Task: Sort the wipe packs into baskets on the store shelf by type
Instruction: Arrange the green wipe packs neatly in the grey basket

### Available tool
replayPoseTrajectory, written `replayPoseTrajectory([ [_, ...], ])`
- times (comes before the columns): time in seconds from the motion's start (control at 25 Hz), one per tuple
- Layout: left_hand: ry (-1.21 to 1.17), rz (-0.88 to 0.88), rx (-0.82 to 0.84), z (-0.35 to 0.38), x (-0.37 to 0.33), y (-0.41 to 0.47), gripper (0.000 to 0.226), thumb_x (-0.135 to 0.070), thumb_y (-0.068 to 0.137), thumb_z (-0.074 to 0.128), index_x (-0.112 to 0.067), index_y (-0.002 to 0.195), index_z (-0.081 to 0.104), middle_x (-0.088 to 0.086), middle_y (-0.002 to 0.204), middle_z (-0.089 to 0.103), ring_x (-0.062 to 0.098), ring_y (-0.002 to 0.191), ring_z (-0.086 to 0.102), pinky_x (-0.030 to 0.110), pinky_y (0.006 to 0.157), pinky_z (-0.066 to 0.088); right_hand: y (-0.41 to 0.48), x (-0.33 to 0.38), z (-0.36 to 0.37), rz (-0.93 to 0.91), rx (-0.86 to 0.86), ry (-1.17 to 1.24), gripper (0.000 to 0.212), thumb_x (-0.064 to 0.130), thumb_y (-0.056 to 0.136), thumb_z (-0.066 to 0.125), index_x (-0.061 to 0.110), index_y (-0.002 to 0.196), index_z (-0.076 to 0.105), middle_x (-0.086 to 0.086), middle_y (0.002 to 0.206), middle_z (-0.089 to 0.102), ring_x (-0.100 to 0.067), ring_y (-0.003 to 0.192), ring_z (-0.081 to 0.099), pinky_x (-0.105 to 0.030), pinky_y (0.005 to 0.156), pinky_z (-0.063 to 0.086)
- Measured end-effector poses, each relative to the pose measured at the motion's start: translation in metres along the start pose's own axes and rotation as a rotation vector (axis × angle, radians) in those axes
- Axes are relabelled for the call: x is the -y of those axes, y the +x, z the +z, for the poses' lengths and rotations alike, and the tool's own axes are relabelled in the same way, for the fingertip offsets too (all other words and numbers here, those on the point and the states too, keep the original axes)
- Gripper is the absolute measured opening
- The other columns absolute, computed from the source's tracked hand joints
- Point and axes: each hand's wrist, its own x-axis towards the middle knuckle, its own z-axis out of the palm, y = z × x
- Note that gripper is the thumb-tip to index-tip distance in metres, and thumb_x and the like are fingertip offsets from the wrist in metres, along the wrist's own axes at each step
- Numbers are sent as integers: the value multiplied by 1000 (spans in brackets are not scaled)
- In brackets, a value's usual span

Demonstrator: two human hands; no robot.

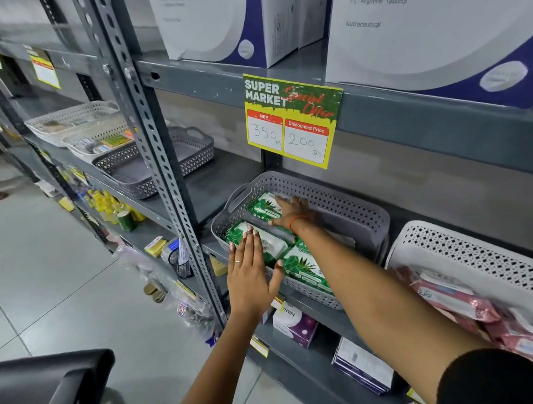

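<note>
A grey perforated basket (344,195) on the middle shelf holds green wipe packs with leaf prints. My right hand (293,211) reaches deep into it, fingers spread flat on the rear green pack (264,207). My left hand (250,269) lies open, palm down, on the front-left green pack (272,247), its thumb over the basket's front rim. A third green pack (305,269) lies at the front right of the basket. To the right, a white basket (475,250) holds several pink wipe packs (452,297).
An empty dark grey basket (192,144) and two white baskets (81,118) of small goods sit further left. A slotted steel upright (152,139) stands left of my hands. A yellow price sign (292,121) hangs above. Boxes fill the lower shelf. A black chair (53,388) is bottom left.
</note>
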Motion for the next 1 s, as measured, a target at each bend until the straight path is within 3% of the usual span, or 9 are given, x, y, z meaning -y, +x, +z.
replayPoseTrajectory([
  [0.2,13,-3,5,0,0,-2,75,-56,91,16,-5,146,20,15,153,25,27,143,19,43,118,8,-3,-2,-2,0,46,-16,84,54,82,62,38,149,13,-10,160,14,-39,145,12,-61,114,21],
  [0.36,20,-7,8,1,2,-2,75,-57,91,15,-7,147,16,13,155,20,26,143,15,41,118,4,-18,-9,-28,-107,36,131,79,58,85,54,25,149,22,-13,158,22,-36,144,23,-53,117,25],
  [0.48,22,2,2,3,3,-1,75,-56,91,15,-8,147,14,12,155,19,26,144,15,41,119,3,-40,-42,-55,-241,283,264,89,66,76,56,14,144,34,-6,150,38,-26,137,36,-42,115,30],
  [0.56,23,3,1,3,2,-1,74,-55,91,17,-7,147,14,13,155,19,27,143,15,42,118,4,-56,-70,-63,-266,441,123,94,68,67,63,17,142,39,0,148,41,-22,136,37,-44,116,26],
  [0.68,26,0,13,3,2,-2,74,-55,91,16,-8,147,12,13,156,18,27,144,14,41,118,2,-68,-100,-58,-216,559,178,44,32,77,75,27,119,65,13,135,56,-7,124,51,-44,110,34],
  [0.72,23,0,12,3,1,-2,74,-55,91,16,-7,147,13,13,155,18,27,144,15,41,118,2,-69,-104,-56,-239,523,242,24,19,78,74,29,99,74,15,116,67,-3,107,59,-42,103,40],
  [0.76,16,-1,11,2,1,-2,75,-56,91,16,-7,147,14,13,155,19,27,143,15,41,118,3,-69,-106,-53,-261,463,260,24,13,77,74,31,94,72,14,109,67,-6,101,60,-43,102,43],
  [0.88,6,-1,11,0,0,-2,76,-57,90,13,-6,147,15,14,155,20,28,143,16,43,119,6,-67,-106,-42,-187,236,175,69,15,74,75,25,136,47,-3,146,46,-25,132,44,-45,113,37],
  [1.0,10,-6,21,-2,-1,-3,77,-57,90,12,-6,147,16,15,154,21,29,143,17,43,119,6,-68,-108,-26,-73,22,34,79,26,72,74,35,142,38,-9,150,39,-34,133,43,-44,108,42],
])
